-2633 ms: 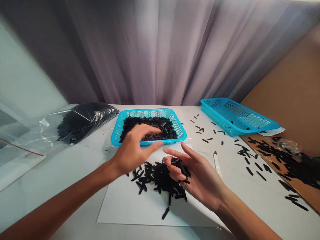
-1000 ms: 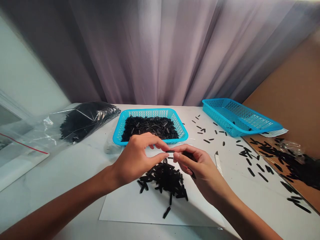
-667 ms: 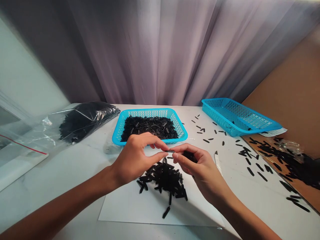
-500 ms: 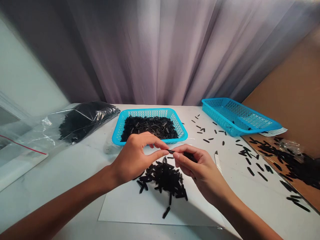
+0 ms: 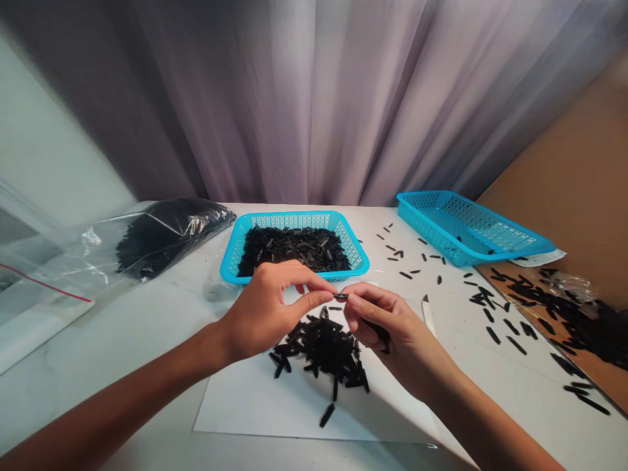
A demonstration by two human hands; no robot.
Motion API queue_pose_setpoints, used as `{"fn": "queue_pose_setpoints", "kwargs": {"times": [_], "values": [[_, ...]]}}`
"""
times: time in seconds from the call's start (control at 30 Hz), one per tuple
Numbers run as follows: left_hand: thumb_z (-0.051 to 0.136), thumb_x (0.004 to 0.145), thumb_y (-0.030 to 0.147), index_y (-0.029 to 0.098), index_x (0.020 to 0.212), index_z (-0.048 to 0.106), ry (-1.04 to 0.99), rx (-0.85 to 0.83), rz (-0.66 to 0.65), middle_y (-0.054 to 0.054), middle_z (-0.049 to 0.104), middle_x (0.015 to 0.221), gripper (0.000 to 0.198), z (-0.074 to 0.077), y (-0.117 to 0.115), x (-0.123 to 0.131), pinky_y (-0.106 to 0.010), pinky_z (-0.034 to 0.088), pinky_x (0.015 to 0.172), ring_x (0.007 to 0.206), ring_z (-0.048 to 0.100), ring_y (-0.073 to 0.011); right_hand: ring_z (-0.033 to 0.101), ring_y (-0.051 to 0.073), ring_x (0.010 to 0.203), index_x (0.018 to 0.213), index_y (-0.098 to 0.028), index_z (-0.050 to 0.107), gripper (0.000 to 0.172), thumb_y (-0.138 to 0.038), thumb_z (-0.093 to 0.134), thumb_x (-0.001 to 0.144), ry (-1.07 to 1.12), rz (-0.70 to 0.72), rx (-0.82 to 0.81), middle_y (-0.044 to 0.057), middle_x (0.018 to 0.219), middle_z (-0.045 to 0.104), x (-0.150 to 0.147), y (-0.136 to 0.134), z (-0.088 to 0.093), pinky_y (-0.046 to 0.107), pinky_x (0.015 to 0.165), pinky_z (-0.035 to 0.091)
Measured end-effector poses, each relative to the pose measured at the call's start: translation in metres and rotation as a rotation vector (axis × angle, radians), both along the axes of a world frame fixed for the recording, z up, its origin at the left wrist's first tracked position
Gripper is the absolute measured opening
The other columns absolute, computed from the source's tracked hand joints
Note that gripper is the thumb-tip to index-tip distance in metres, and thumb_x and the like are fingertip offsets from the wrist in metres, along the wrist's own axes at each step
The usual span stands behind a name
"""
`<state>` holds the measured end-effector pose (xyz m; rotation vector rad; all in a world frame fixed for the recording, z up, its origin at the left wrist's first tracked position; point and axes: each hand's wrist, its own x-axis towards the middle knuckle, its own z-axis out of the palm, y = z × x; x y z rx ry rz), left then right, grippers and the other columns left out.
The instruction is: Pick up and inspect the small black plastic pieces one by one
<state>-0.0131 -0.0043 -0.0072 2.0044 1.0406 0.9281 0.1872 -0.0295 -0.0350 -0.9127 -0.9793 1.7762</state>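
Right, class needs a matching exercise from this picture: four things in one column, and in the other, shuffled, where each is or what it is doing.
Column 1
1. left hand
2. clear bag
3. white sheet
4. right hand

Column 2
A. lies under a loose black heap
B. holds the right end of a small black piece, with more dark pieces in its curled fingers
C. on the far left, with dark contents
D. pinches the left end of that piece

Pairs: 1-D, 2-C, 3-A, 4-B
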Motion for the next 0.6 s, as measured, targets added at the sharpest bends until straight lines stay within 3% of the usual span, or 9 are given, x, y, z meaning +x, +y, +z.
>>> {"fn": "queue_pose_setpoints", "kwargs": {"times": [0.6], "values": [[0.065, 0.091, 0.023, 0.022, 0.087, 0.076, 0.023, 0.004, -0.036, 0.002, 0.074, 0.084, 0.012, 0.0049, -0.0018, 0.0012, -0.026, 0.047, 0.072, 0.081, 0.064, -0.0134, 0.024, 0.005, 0.049, 0.077, -0.015, 0.068, 0.023, -0.035, 0.07, 0.089, -0.011, 0.022, 0.01, -0.003, 0.06, 0.053, 0.0006, -0.0031, 0.0023, 0.022, 0.045, 0.013]]}}
